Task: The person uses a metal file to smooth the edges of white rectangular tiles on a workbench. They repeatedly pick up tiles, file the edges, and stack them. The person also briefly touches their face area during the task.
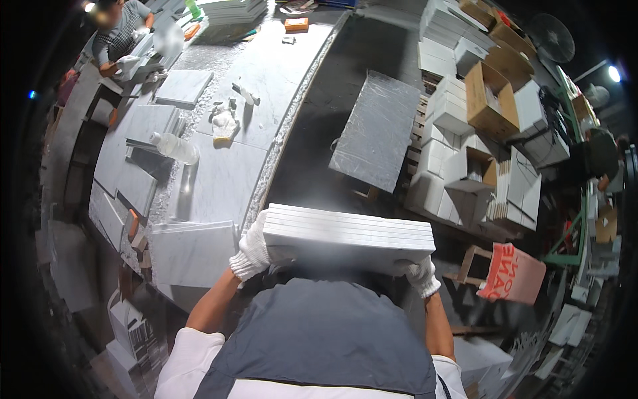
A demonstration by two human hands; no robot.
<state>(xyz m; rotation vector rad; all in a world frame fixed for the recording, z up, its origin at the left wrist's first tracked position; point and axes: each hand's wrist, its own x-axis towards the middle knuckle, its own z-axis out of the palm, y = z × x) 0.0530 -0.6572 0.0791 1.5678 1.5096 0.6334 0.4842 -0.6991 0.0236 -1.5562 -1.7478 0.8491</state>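
I carry a stack of several white marble tiles [349, 233] flat against my chest. My left hand [250, 253], in a white knit glove, grips the stack's left end. The gloved fingers of my right hand [421, 274] hold its lower right corner from underneath. The stack hangs over the dark floor, just right of the long marble-topped workbench [219, 179]. A loose white tile [193, 253] lies on the bench's near end, close beside my left hand.
On the bench lie more tiles, a clear plastic bottle [174, 146], a pair of gloves [224, 125] and an orange block [296, 24]. A grey slab [376, 130] rests on a pallet ahead. White boxes and open cartons [490, 100] pile up right. Another person [119, 33] works far left.
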